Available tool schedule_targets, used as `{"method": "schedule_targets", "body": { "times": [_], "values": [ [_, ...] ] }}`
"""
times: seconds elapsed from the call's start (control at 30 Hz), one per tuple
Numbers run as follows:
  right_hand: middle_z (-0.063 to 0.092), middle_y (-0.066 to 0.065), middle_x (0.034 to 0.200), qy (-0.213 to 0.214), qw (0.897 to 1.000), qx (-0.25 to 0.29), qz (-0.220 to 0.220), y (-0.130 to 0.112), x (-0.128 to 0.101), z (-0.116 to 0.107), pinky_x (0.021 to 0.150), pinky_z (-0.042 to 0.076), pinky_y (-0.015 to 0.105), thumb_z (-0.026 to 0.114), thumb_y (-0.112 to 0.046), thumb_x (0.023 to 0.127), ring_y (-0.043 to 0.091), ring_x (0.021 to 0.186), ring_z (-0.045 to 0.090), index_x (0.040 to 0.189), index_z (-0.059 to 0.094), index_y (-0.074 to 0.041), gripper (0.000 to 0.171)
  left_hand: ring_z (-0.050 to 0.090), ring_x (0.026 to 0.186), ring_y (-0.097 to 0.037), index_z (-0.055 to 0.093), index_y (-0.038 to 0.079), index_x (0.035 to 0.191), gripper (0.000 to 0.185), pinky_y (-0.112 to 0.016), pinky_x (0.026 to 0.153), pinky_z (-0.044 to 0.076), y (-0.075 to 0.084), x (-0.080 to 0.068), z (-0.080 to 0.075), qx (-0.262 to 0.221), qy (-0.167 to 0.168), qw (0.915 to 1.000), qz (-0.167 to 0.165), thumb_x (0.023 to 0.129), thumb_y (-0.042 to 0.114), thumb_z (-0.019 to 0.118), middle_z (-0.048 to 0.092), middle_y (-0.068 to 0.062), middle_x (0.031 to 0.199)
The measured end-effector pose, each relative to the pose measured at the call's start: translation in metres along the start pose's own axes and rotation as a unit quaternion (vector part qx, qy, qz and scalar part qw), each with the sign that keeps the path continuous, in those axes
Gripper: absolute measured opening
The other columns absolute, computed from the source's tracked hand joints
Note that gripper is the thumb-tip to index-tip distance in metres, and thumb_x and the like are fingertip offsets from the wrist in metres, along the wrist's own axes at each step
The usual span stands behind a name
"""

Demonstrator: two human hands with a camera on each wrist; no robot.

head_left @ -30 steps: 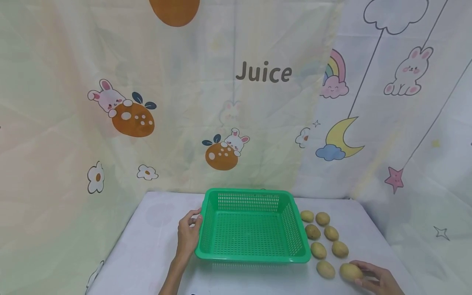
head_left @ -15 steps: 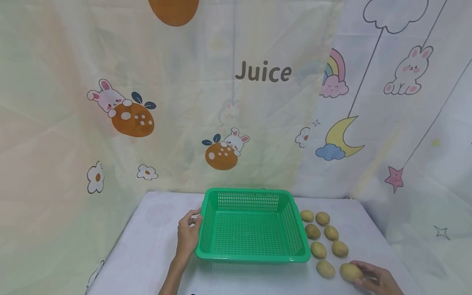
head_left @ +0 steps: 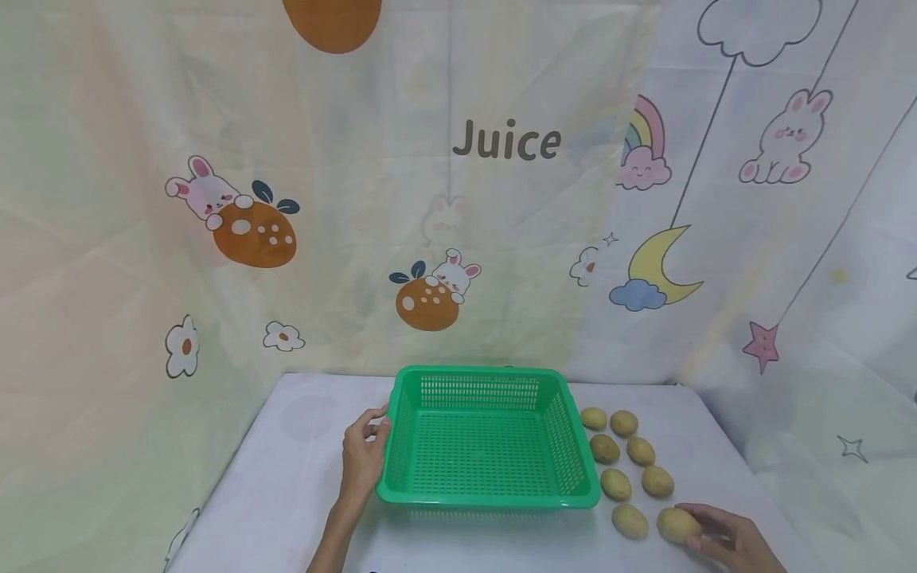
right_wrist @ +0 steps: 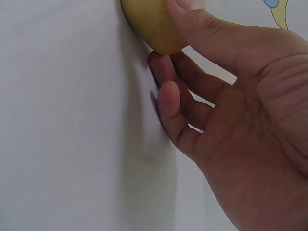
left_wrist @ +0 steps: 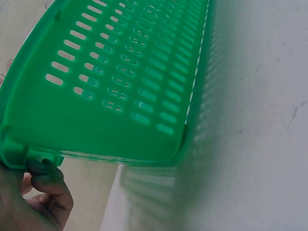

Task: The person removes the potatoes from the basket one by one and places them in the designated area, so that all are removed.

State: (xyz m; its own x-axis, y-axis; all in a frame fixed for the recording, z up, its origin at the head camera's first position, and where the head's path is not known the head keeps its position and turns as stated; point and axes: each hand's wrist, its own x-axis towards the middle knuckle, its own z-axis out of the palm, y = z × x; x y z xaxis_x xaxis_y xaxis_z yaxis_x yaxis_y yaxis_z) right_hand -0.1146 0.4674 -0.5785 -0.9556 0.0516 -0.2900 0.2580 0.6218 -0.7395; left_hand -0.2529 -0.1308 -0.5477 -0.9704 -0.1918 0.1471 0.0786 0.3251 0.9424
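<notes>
A green plastic basket (head_left: 487,502) with slotted walls and a bare slotted bottom stands on the white-covered table. My left hand (head_left: 363,455) grips its left rim, and in the left wrist view the curled fingers (left_wrist: 50,185) meet the rim by a corner. At the front right, my right hand (head_left: 738,539) holds a yellowish potato (head_left: 677,526) between thumb and fingers. The right wrist view has that potato (right_wrist: 154,24) at the top, thumb on its near side, low over the white cloth. The ring and little fingers are curled below it.
Several more potatoes lie in two rough columns beside the basket's right wall, the nearest potato (head_left: 630,521) just left of the held one. A printed curtain (head_left: 516,263) with rabbits and oranges hangs behind the table (head_left: 308,414) and along its sides.
The head view has shifted slightly, so everything sits a little further left in it. Hands, basket and potatoes keep their places relative to each other.
</notes>
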Motion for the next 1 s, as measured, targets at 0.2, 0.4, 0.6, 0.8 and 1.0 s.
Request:
{"method": "schedule_targets", "body": {
  "times": [0.2, 0.4, 0.6, 0.8, 1.0],
  "values": [
    [0.074, 0.017, 0.14, 0.024, 1.0, -0.004, -0.017, 0.0032, -0.0004, 0.0027, 0.093, 0.063, 0.036, 0.075, -0.032, 0.104, -0.025, 0.1, 0.055, 0.146, 0.061, 0.008, 0.059, 0.071, 0.07, -0.015, 0.07, 0.006, 0.141, 0.032, -0.023, 0.064, 0.055, 0.0007, 0.0002, 0.0007, -0.001, 0.002, 1.0, 0.001, 0.112, 0.014, 0.06, 0.077, -0.018, 0.101],
    [0.078, 0.009, 0.135, 0.043, 0.999, 0.0, -0.017, 0.0095, -0.002, 0.0063, 0.087, 0.059, 0.022, 0.076, -0.033, 0.103, -0.025, 0.102, 0.054, 0.147, 0.061, 0.007, 0.061, 0.071, 0.068, -0.015, 0.07, 0.006, 0.142, 0.032, -0.024, 0.064, 0.055, -0.001, 0.0, 0.0005, -0.002, -0.002, 1.0, -0.001, 0.113, 0.015, 0.059, 0.077, -0.018, 0.1],
    [0.068, 0.023, 0.148, 0.048, 0.999, -0.012, 0.019, 0.006, 0.002, 0.009, 0.088, 0.061, 0.026, 0.076, -0.042, 0.102, -0.026, 0.098, 0.053, 0.15, 0.059, 0.004, 0.069, 0.072, 0.069, -0.015, 0.069, 0.005, 0.142, 0.032, -0.024, 0.063, 0.056, -0.0013, -0.0007, -0.001, -0.006, -0.004, 1.0, 0.001, 0.113, 0.015, 0.059, 0.077, -0.019, 0.101],
    [0.07, 0.023, 0.146, 0.062, 0.998, -0.017, 0.027, 0.002, 0.0019, 0.009, 0.088, 0.061, 0.026, 0.078, -0.043, 0.101, -0.024, 0.096, 0.056, 0.149, 0.061, 0.004, 0.069, 0.072, 0.066, -0.016, 0.069, 0.006, 0.142, 0.032, -0.023, 0.064, 0.056, 0.0, -0.0006, -0.0007, -0.011, -0.002, 0.9999, -0.001, 0.113, 0.014, 0.059, 0.076, -0.019, 0.099],
    [0.07, 0.023, 0.146, 0.074, 0.997, -0.011, 0.032, 0.001, 0.0006, 0.0092, 0.087, 0.061, 0.023, 0.081, -0.043, 0.099, -0.025, 0.095, 0.054, 0.149, 0.06, 0.004, 0.071, 0.071, 0.066, -0.016, 0.069, 0.006, 0.142, 0.032, -0.023, 0.063, 0.055, 0.0012, -0.0006, -0.0002, -0.008, -0.001, 1.0, -0.003, 0.112, 0.014, 0.059, 0.076, -0.019, 0.099]
  ]
}}
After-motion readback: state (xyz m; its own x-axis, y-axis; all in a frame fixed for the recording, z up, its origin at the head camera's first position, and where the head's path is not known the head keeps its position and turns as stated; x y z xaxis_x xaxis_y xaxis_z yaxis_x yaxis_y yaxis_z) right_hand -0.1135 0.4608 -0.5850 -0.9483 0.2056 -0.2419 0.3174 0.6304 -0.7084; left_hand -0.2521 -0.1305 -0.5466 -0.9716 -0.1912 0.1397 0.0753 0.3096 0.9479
